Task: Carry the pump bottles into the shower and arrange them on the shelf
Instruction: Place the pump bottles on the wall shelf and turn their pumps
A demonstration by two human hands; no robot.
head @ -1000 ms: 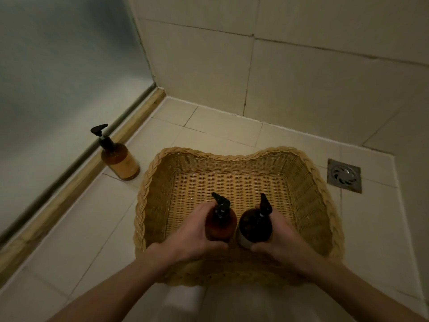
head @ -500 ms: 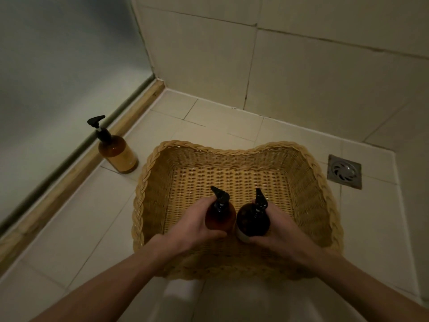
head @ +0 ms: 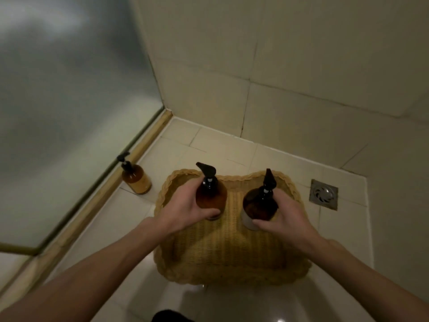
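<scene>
My left hand (head: 183,211) grips an amber pump bottle (head: 210,195) with a black pump, held upright above the wicker basket (head: 232,266). My right hand (head: 284,218) grips a darker brown pump bottle (head: 258,204), also upright and lifted over the basket, a hand's width to the right of the first. A third amber pump bottle (head: 137,180) with a pale label stands on the floor tiles to the left of the basket, beside the glass panel's sill. No shelf is in view.
The basket sits on pale floor tiles in a shower corner. A frosted glass panel (head: 65,112) runs along the left with a wooden-coloured sill (head: 97,201). Tiled walls rise behind and at right. A metal floor drain (head: 323,194) lies right of the basket.
Both hands have lifted their bottles up out of the basket and moved them apart. The view has risen and pulled back, so the basket now appears lower and smaller.
</scene>
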